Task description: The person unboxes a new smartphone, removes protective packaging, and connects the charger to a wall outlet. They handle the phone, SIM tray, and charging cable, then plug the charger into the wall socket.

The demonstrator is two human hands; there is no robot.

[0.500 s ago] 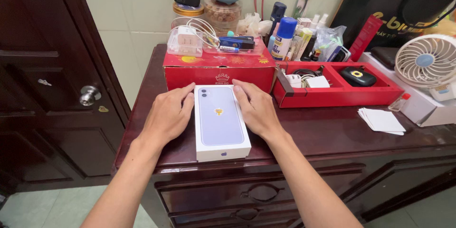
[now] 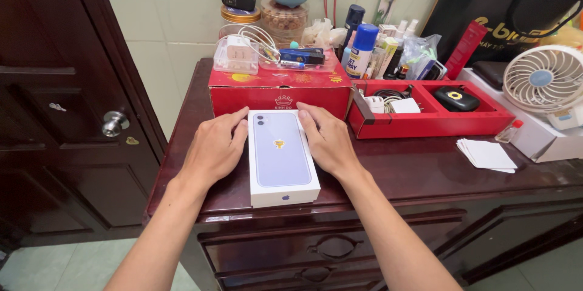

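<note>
A white phone box (image 2: 282, 156) with a pale purple phone pictured on its lid lies flat near the front edge of a dark wooden cabinet top (image 2: 419, 169). My left hand (image 2: 214, 148) rests against the box's left side, fingers along its upper edge. On the right side my right hand (image 2: 328, 140) presses against the box the same way. Both hands grip the box between them while it sits on the wood.
A closed red box (image 2: 279, 87) stands just behind the phone box, with chargers and small items on it. An open red tray (image 2: 434, 122) lies to the right. Further right are folded white paper (image 2: 487, 154), a small white fan (image 2: 542, 78) and a black bag (image 2: 504, 12). A dark door (image 2: 61, 103) stands at the left.
</note>
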